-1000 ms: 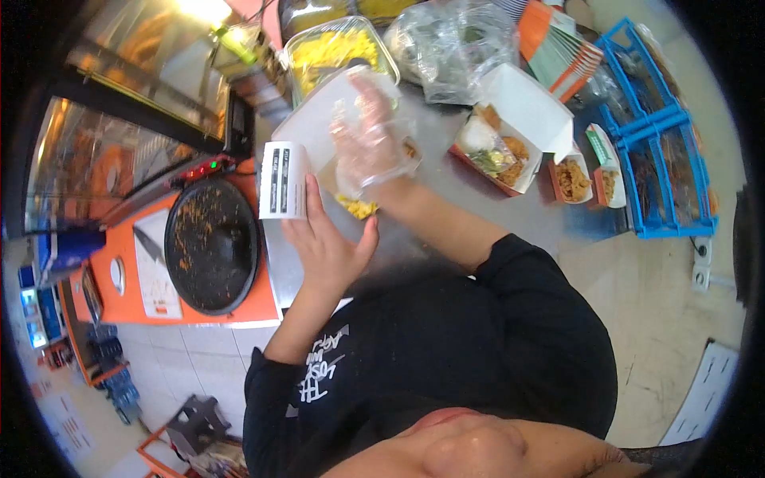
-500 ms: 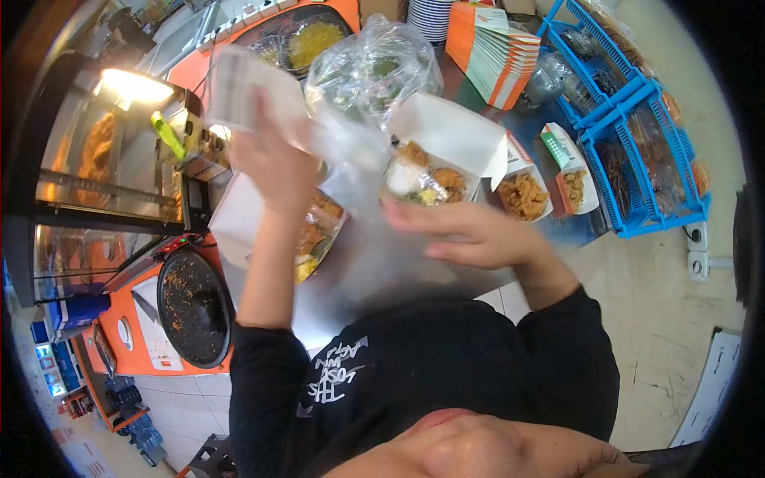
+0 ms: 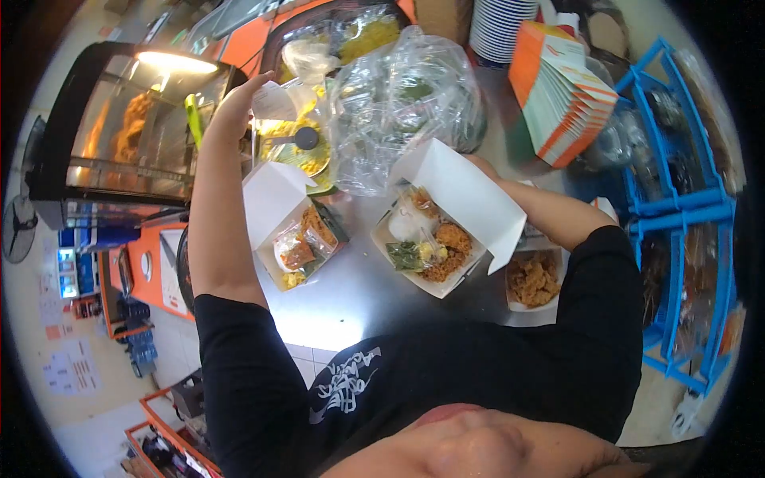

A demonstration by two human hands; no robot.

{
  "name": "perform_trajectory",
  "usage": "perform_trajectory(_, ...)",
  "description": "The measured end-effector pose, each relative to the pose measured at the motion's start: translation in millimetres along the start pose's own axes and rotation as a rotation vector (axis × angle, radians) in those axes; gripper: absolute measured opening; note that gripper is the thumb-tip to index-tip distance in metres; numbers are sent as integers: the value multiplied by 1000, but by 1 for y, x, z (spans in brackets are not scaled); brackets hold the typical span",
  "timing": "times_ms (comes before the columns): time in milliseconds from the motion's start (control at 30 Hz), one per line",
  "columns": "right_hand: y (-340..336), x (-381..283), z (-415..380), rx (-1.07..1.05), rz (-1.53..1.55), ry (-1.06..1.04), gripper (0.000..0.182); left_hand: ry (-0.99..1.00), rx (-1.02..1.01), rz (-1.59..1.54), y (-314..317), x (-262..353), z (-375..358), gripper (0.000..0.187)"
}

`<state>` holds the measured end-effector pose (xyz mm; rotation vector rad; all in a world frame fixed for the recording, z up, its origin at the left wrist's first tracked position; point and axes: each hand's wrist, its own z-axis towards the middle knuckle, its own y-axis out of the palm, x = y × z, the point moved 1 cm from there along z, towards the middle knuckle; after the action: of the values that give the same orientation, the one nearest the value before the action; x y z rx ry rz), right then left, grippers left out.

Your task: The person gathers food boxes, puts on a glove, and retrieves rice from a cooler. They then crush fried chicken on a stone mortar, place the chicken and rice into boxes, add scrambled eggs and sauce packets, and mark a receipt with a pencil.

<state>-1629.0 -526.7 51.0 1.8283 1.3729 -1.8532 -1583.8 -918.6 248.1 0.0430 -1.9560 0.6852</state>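
Observation:
My left hand (image 3: 241, 109) is at the upper left, its fingers closed about the edge of a white flat piece (image 3: 273, 102), blurred and partly hidden. Just below that piece is a container of yellow food (image 3: 321, 151) with a dark-handled scoop (image 3: 305, 139) in it. My right hand (image 3: 481, 166) is behind the raised lid of the right meal box (image 3: 456, 197), its fingers hidden. That box holds rice, greens and fried pieces. Nearer my left arm, another open meal box (image 3: 275, 191) holds a wrapped portion and fried food.
A clear plastic bag (image 3: 406, 103) lies behind the boxes. Folded cartons (image 3: 562, 92) and striped cups (image 3: 502, 32) stand at the back. Blue baskets (image 3: 677, 207) line the right side, near a tray of fried pieces (image 3: 534, 279). A lit warmer (image 3: 135, 127) stands left.
My right hand has gone from in front of the right box to behind its lid. My left hand has moved the white piece, and the yellow food and scoop now show. The view has shifted.

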Motion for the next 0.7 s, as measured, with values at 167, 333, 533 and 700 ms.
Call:
perform_trajectory(167, 29, -12, 5, -56, -117, -26, 26, 519, 666, 392, -8, 1, -34, 45)
perform_trajectory(333, 41, -22, 1, -83, -234, -49, 25, 630, 279, 138, -3, 16, -222, 51)
perform_trajectory(533, -2, -42, 9, -266, -603, -12, 25, 442, 31, -301, -15, -82, -351, 66)
perform_trajectory(700, -83, -70, -8, -290, -1198, -122, 26, 92, 13, 147, 84, -247, -316, 55)
